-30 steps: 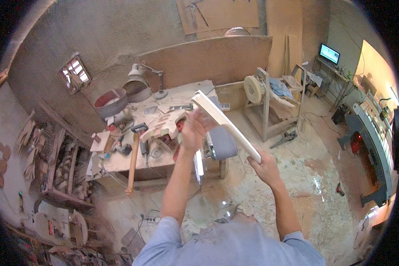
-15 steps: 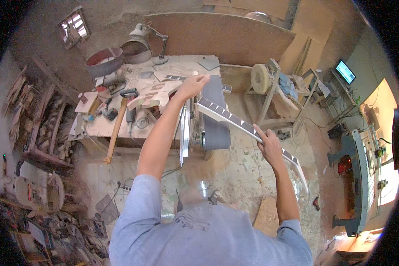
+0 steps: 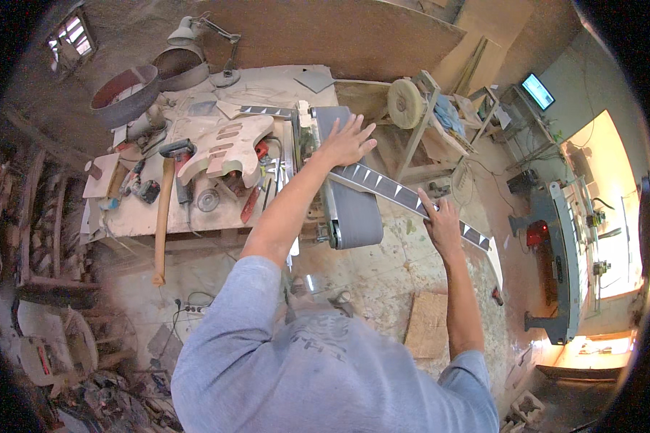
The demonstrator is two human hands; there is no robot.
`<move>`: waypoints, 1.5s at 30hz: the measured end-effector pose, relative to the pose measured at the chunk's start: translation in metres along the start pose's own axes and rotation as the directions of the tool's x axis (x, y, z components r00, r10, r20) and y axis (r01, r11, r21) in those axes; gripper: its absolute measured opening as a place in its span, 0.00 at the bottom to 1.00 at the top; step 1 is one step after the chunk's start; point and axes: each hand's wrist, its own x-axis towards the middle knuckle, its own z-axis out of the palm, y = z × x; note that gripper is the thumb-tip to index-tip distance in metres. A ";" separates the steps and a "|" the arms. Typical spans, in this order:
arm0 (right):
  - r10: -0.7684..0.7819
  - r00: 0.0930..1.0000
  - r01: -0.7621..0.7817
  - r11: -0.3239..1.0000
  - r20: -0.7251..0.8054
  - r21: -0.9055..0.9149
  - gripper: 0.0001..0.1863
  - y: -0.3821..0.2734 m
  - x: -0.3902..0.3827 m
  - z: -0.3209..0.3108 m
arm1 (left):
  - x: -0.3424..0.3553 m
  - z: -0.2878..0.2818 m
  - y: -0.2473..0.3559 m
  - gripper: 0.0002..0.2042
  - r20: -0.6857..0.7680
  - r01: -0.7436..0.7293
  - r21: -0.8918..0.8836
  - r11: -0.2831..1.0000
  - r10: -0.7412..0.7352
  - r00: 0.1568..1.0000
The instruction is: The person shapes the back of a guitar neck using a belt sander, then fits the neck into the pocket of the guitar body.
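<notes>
A guitar neck (image 3: 386, 189) slants across the view, with a dark fingerboard, white triangular inlays and a pale pointed headstock at its lower right end. My right hand (image 3: 442, 222) grips it nearer the headstock, index finger stretched along the fingerboard. Under its other end runs the dark grey belt of a belt sander (image 3: 355, 216). My left hand (image 3: 347, 142) is open, fingers spread, above the belt at that end of the neck. It covers the neck's tip; whether the palm presses on it I cannot tell.
Left of the sander, a dusty workbench (image 3: 263, 79) carries a pale guitar body (image 3: 227, 148), a hammer (image 3: 164, 216), a drill (image 3: 141, 184) and a desk lamp (image 3: 184, 32). A round buffing wheel (image 3: 406, 103) stands at the back right. Cables lie on the floor.
My left hand has moved from the sander's far side to over the neck's end, its fingers now spread. The neck's end now lies over the belt. The whole view has shifted.
</notes>
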 end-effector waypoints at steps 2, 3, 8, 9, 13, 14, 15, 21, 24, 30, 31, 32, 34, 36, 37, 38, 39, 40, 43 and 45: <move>0.017 1.000 -0.017 1.000 -0.007 0.001 0.50 -0.003 0.003 0.005 | 0.005 0.004 -0.006 0.33 -0.057 -0.022 -0.033 0.999 0.020 0.998; 0.028 1.000 -0.027 1.000 -0.015 0.007 0.50 -0.003 0.005 0.007 | 0.009 0.005 -0.010 0.33 -0.073 -0.024 -0.051 0.998 0.020 0.997; 0.066 0.998 -0.067 0.997 0.012 0.041 0.48 -0.002 0.016 0.010 | 0.023 0.007 -0.022 0.34 -0.086 -0.019 -0.106 0.994 0.009 0.996; 0.084 0.996 -0.086 0.995 0.039 0.042 0.46 0.000 0.019 0.010 | 0.025 0.007 -0.022 0.35 -0.082 -0.017 -0.105 0.994 0.008 0.997; 0.100 0.994 -0.103 0.991 0.039 0.084 0.43 0.003 0.026 0.006 | 0.031 0.005 -0.027 0.34 -0.038 -0.004 -0.074 0.997 0.001 0.999; 0.097 0.995 -0.099 0.992 0.032 0.074 0.43 0.004 0.027 0.006 | 0.033 0.004 -0.027 0.34 -0.019 -0.002 -0.063 0.998 0.001 1.000; 0.094 0.995 -0.095 0.993 0.025 0.064 0.42 0.006 0.027 0.006 | 0.034 0.004 -0.026 0.35 -0.011 0.000 -0.062 0.998 -0.001 1.000; 0.086 0.996 -0.086 0.994 0.003 0.066 0.39 0.009 0.031 0.001 | 0.041 0.003 -0.032 0.35 0.000 -0.003 -0.048 0.999 0.003 1.000; 0.117 0.992 -0.120 0.990 0.045 0.071 0.39 0.012 0.027 0.002 | 0.043 0.001 -0.026 0.35 0.005 -0.009 -0.048 0.999 0.010 1.000; 0.097 0.995 -0.097 0.991 0.004 0.090 0.37 0.008 0.030 0.003 | 0.040 -0.001 -0.031 0.37 -0.008 0.001 -0.037 0.999 -0.001 1.000; 0.093 0.996 -0.093 0.992 0.001 0.083 0.37 0.008 0.031 0.004 | 0.040 -0.002 -0.032 0.37 -0.009 0.001 -0.023 1.000 -0.001 1.000; 0.102 0.995 -0.102 0.991 0.010 0.086 0.37 0.007 0.031 0.005 | 0.039 -0.002 -0.033 0.38 -0.009 0.000 -0.009 1.000 0.000 1.000; 0.115 0.993 -0.117 0.989 0.027 0.094 0.37 0.006 0.033 0.005 | 0.038 -0.004 -0.036 0.38 -0.020 -0.010 -0.009 1.000 0.009 1.000; 0.119 0.993 -0.120 0.991 0.016 0.062 0.38 0.003 0.034 0.007 | 0.036 -0.005 -0.037 0.38 -0.027 -0.011 -0.010 1.000 0.010 1.000; 0.121 0.993 -0.121 0.992 0.008 0.047 0.38 0.001 0.035 0.008 | 0.035 -0.006 -0.039 0.38 -0.029 -0.008 -0.008 1.000 0.008 1.000; 0.119 0.993 -0.119 0.992 0.000 0.052 0.38 0.000 0.035 0.009 | 0.034 -0.007 -0.040 0.38 -0.032 -0.006 -0.007 1.000 0.006 0.999; 0.118 0.993 -0.118 0.991 -0.009 0.057 0.38 -0.001 0.035 0.009 | 0.034 -0.007 -0.040 0.38 -0.034 -0.003 -0.009 1.000 0.003 0.999; 0.118 0.993 -0.116 0.991 -0.017 0.063 0.39 -0.002 0.036 0.010 | 0.034 -0.008 -0.041 0.38 -0.035 0.000 -0.009 1.000 0.000 0.999; 0.110 0.993 -0.108 0.992 -0.033 0.061 0.39 -0.007 0.034 0.007 | 0.033 -0.009 -0.042 0.38 -0.036 0.007 -0.009 1.000 -0.007 0.999; 0.121 0.992 -0.119 0.992 -0.037 0.052 0.39 -0.007 0.033 0.009 | 0.034 -0.009 -0.041 0.38 -0.038 0.004 -0.012 1.000 -0.004 0.999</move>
